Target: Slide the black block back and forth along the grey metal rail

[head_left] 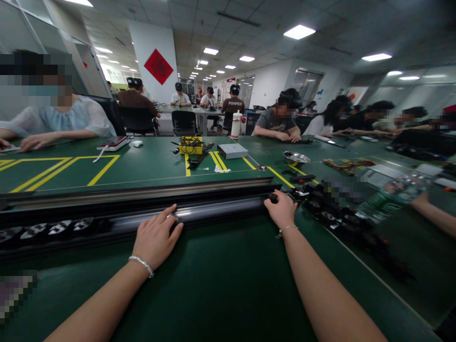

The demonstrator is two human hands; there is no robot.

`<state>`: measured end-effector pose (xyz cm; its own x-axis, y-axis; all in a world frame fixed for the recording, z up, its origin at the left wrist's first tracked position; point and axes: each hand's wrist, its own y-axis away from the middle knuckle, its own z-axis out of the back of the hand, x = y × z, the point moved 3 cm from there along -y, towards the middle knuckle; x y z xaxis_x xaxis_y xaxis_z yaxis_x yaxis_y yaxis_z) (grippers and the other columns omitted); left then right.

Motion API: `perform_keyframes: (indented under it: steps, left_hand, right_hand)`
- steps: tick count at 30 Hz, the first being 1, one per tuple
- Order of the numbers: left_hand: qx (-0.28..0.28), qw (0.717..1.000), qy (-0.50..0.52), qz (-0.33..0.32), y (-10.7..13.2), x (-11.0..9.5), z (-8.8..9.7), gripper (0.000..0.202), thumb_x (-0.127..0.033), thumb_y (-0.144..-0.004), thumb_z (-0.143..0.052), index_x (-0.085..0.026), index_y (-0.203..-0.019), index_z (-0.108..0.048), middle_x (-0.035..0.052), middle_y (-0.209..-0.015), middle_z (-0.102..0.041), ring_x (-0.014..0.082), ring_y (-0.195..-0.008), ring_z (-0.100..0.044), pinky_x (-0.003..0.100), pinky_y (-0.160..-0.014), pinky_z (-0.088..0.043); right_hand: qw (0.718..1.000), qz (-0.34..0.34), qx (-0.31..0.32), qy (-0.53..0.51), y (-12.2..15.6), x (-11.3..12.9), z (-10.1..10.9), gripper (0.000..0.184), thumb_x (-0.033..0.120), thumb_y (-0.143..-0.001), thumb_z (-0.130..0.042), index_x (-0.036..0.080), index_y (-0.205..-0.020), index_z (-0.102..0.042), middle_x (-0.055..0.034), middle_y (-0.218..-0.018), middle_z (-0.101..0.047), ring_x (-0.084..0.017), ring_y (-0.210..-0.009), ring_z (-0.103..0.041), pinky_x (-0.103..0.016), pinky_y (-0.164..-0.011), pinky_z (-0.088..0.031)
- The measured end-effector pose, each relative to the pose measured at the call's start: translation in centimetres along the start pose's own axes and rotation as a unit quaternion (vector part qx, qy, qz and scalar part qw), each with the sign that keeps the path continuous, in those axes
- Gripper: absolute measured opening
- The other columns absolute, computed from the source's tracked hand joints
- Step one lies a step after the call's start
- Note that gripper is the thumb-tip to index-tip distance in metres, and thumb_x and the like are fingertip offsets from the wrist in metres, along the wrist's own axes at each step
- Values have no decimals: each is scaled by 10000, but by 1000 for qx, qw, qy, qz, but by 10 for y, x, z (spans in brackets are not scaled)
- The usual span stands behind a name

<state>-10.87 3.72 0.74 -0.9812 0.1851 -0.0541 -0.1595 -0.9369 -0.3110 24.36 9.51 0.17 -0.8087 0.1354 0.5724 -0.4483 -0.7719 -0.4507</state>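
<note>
A long black and silver metal rail (213, 209) lies across the green table (228, 285) in front of me. My left hand (156, 237) rests flat on the rail's near side, fingers stretched out and apart. My right hand (283, 209) curls round the rail's right end, fingers wrapped over it. Just right of that end lies a heap of small black parts (331, 213).
A yellow box of cables (191, 145), a grey flat box (232, 150) and a metal bowl (296, 157) stand further back. A plastic bottle (392, 194) lies at right beside another person's arm (434, 216). Several people sit round the tables.
</note>
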Motion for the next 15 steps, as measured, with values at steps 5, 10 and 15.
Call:
perform_keyframes:
  steps: [5, 10, 15]
  left_hand:
    - [1, 1000, 1, 0, 0, 0, 0, 339, -430, -842, -313, -244, -875, -595, -2, -1354, -424, 214, -1007, -541, 390, -811, -374]
    - [-2, 1000, 7, 0, 0, -1, 2, 334, -431, -837, -321, -245, -876, -596, 2, -1350, -431, 214, -999, -545, 390, -816, -372]
    - [-5, 1000, 15, 2, 0, -1, 1, 334, -434, -828, -334, -244, -873, -605, 3, -1344, -437, 214, -966, -552, 395, -812, -376]
  right_hand:
    - [1000, 0, -1, -1, 0, -1, -1, 272, 295, -633, -521, 212, -878, -601, -73, -1127, -577, -282, -1090, -445, -599, -980, -142]
    - [1000, 5, -3, -1, 0, -1, -1, 285, 299, -640, -508, 209, -895, -598, -76, -1130, -573, -284, -1091, -445, -605, -976, -145]
    - [1000, 9, -2, 1, -1, -3, -2, 291, 304, -639, -500, 200, -889, -606, -88, -1119, -574, -288, -1086, -447, -610, -974, -141]
